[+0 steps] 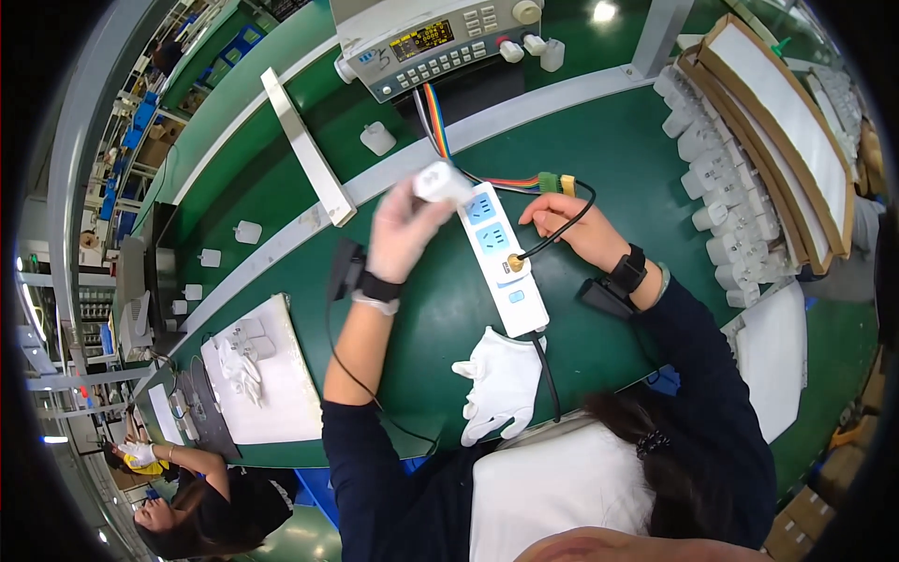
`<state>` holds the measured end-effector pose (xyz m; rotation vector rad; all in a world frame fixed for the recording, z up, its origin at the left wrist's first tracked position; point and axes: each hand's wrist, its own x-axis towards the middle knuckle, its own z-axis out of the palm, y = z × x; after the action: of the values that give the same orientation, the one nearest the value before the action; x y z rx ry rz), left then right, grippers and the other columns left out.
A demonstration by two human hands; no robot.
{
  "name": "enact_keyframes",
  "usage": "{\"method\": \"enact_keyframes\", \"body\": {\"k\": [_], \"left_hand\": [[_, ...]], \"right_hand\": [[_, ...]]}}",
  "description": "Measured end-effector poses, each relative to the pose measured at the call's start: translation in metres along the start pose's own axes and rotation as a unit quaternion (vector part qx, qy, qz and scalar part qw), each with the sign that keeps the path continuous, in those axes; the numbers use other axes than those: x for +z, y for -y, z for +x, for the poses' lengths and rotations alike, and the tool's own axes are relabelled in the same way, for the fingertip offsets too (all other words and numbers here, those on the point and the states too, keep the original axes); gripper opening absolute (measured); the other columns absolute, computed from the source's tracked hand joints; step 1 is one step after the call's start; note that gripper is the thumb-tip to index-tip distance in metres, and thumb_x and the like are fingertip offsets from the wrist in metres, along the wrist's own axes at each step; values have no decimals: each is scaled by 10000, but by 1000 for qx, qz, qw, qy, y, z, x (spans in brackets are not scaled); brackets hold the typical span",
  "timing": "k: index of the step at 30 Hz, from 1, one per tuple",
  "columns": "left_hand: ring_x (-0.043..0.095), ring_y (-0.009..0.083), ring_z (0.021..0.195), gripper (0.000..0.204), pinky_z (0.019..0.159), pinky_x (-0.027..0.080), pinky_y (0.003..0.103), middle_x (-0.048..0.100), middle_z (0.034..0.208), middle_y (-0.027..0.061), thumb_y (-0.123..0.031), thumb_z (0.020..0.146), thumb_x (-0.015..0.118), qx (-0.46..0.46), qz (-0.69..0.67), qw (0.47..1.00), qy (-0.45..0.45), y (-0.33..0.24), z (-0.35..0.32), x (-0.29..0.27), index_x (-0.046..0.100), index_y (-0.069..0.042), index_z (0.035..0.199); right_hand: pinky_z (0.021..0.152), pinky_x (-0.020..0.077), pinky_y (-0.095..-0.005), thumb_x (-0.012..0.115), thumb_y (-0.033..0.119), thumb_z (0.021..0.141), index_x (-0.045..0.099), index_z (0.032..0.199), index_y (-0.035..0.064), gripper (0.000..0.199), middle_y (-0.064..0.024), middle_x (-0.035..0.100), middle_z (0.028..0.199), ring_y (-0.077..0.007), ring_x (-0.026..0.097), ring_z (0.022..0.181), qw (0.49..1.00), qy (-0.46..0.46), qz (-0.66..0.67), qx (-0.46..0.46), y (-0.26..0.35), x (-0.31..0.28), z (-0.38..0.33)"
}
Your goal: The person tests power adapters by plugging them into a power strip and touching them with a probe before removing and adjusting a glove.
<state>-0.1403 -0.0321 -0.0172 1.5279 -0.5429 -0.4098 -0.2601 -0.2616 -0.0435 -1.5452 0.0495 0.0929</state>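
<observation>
Adapter (437, 181) in left hand (398, 225) | right hand (582, 229) near black cable (538, 250)

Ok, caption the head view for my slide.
Left fingers hold a white adapter near a white power strip on a green bench.

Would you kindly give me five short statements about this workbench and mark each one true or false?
1. The left hand holds a white plug-in block near the far end of the power strip. True.
2. The right hand grips a second such block. False: no block is in it; a black cable crosses in front of it.
3. A white glove lies on the green tabletop. True.
4. The bench instrument's screen is dark. False: the screen is lit with yellow characters.
5. Both wrists wear black bands. True.
</observation>
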Motion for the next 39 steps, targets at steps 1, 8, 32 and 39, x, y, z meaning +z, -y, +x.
{"method": "enact_keyframes", "body": {"k": [1,8,32,39], "left_hand": [[576,138,937,406,848,454,279,604,1089,35,-130,839,673,-1,-2,1000,1,6,0,6,549,-59,1219],[599,263,826,384,738,479,351,631,920,95,-146,743,732,262,390,883,8,2,4,25,621,-80,1104],[590,308,982,341,838,460,372,613,1022,129,-108,738,681,219,262,932,121,10,-49,51,598,-27,1058],[562,298,998,432,919,434,341,556,1098,135,-71,764,642,155,-15,988,13,14,-54,34,560,-58,1187]], "right_hand": [[631,370,-189,494,150,945,642,974,54,179,42,507,740,-45,456,699,1000,4,6,-3,0,1,-1],[653,392,-197,498,145,945,636,981,48,173,39,526,773,-50,476,722,1000,12,2,-12,-2,-1,-2],[738,461,-292,575,140,877,653,974,22,172,-78,593,905,-188,569,813,946,-43,-134,-292,59,28,16],[752,455,-279,536,124,905,647,937,-10,176,-65,610,927,-164,569,860,926,-68,-283,-243,47,34,43]]}}
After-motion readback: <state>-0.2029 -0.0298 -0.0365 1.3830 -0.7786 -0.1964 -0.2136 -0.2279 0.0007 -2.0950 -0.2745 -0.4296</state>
